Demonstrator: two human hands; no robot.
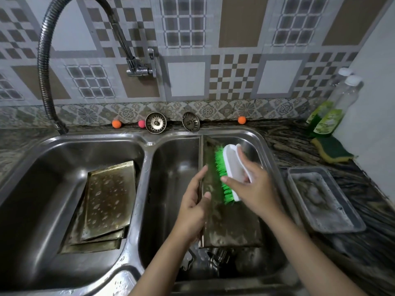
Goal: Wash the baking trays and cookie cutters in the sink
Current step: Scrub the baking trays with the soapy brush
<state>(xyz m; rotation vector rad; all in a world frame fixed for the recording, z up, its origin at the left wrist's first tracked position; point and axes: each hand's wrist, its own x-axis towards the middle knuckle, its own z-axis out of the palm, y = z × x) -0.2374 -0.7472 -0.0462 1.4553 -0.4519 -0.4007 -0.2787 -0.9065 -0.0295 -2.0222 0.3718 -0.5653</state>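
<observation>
I see the left hand (193,207) gripping the left edge of a stained, soapy rectangular metal baking tray (229,221), which stands tilted in the right basin of the double stainless-steel sink (147,144); its fingers (201,176) curl round the rim, thumb on the face. The right hand (252,184) clamps a white plastic scrub brush with green bristles (229,167), the bristles touching the tray's face. In the left basin I see a wet stack of brownish flat trays (106,204) leaning. On the dark marbled worktop (299,142) to the right sits a sudsy grey loaf pan (324,199), with a green-and-yellow sponge (331,149) beyond.
</observation>
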